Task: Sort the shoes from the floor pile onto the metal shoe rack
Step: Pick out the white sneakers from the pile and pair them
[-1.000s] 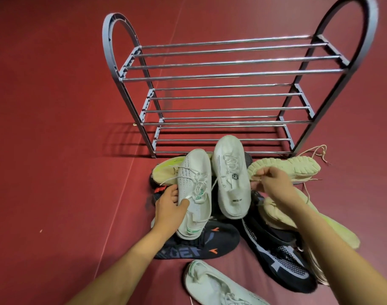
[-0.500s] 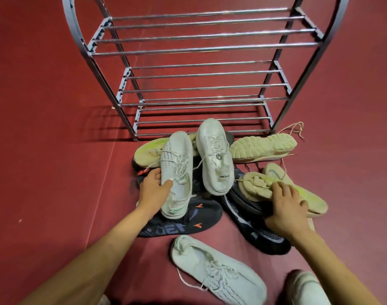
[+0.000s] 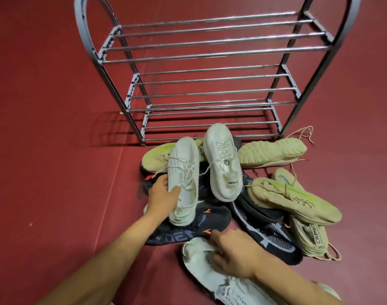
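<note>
Left hand [image 3: 164, 195] wraps the white knit shoe [image 3: 183, 179] mid-frame atop the floor pile, right hand [image 3: 232, 254] closing on its mate [image 3: 212, 274] at lower centre; both look light, soft-walled, so best pinched at heel collars; rack [image 3: 210, 56] above bare

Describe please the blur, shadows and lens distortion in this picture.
Head view: wide-angle lens bows the shoe rack uprights outward; its rails look streaked by motion blur; the rack's shadow falls left on the red floor; the right hand and the white shoe beneath are soft.
</note>
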A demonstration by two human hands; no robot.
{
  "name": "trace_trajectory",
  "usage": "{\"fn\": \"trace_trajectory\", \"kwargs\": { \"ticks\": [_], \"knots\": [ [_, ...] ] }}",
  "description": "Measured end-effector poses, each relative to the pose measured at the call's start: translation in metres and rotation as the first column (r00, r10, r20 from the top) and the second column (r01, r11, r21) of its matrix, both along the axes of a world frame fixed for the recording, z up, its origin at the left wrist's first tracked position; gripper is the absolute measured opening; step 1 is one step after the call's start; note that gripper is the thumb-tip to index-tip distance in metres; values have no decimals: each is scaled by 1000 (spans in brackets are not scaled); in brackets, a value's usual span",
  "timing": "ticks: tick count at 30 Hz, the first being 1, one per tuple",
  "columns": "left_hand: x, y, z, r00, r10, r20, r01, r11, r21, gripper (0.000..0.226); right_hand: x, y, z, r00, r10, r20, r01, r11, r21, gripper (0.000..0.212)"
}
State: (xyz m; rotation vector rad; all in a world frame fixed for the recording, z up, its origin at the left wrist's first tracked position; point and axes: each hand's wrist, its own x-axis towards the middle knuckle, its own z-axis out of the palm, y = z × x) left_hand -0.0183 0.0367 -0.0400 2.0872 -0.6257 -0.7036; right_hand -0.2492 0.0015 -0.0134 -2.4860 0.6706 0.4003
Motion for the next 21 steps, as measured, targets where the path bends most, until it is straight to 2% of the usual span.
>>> {"fn": "trace_trajectory", "kwargs": {
  "ticks": [1, 3, 4, 5, 7, 9, 11, 12, 14, 15, 16, 17, 18, 19, 20, 21],
  "knots": [
    [1, 0, -1, 1000, 3, 4, -3, 1000, -5, 32, 0, -8, 16, 996, -47, 78, 44, 998, 48, 23],
    [2, -1, -3, 1000, 14, 1, -14, 1000, -16, 31, -2, -27, 57, 925, -304, 229, 259, 943, 207, 29],
    [4, -2, -8, 1000, 21, 13, -21, 1000, 8, 31, -4, -37, 77, 827, -480, 292, 391, 865, 314, 31],
    [2, -3, -4, 999, 33, 18, -33, 999, 14, 31, -5, -47, 91, 689, -646, 327, 502, 752, 428, 31],
    [4, -5, -10, 998, 40, 39, -42, 997, 58, 18, -4, -58, 105, 399, -855, 332, 558, 514, 652, 22],
    [0, -7, -7, 996, 45, 75, -52, 994, 96, 23, 8, -52, 102, 219, -958, 186, 450, 268, 852, 16],
    [0, -8, -2, 995, 86, 51, -87, 996, 14, 11, 22, -38, 86, 129, -992, -11, 390, 41, 920, 18],
    [1, -9, -3, 996, 88, 22, -89, 996, 13, 23, 29, -31, 77, 93, -989, -118, 375, -75, 924, 23],
    [5, -8, -2, 998, 55, -6, -55, 998, 2, 28, 42, -23, 62, 77, -947, -311, 359, -264, 895, 35],
    [4, -7, -1, 999, 49, -19, -49, 999, -5, 27, 45, -20, 58, 135, -917, -375, 385, -300, 873, 39],
    [6, -7, -4, 999, 50, -15, -50, 999, -5, 27, 45, -17, 58, 235, -880, -412, 424, -289, 858, 42],
    [6, -6, -4, 999, 45, -9, -45, 999, -2, 26, 42, -14, 62, 365, -835, -411, 471, -215, 855, 44],
    [6, -5, -3, 999, 41, -7, -41, 999, 1, 26, 37, -12, 67, 493, -790, -364, 510, -76, 857, 42],
    [7, -5, -3, 999, 38, -5, -38, 999, 6, 26, 30, -11, 71, 593, -766, -249, 524, 132, 841, 36],
    [8, -5, -5, 999, 44, -16, -44, 999, 0, 26, 23, -14, 73, 655, -753, -64, 513, 380, 769, 27],
    [9, -5, -6, 999, 46, -27, -46, 999, 2, 26, 16, -21, 72, 675, -719, 163, 520, 621, 586, 17]
  ]
}}
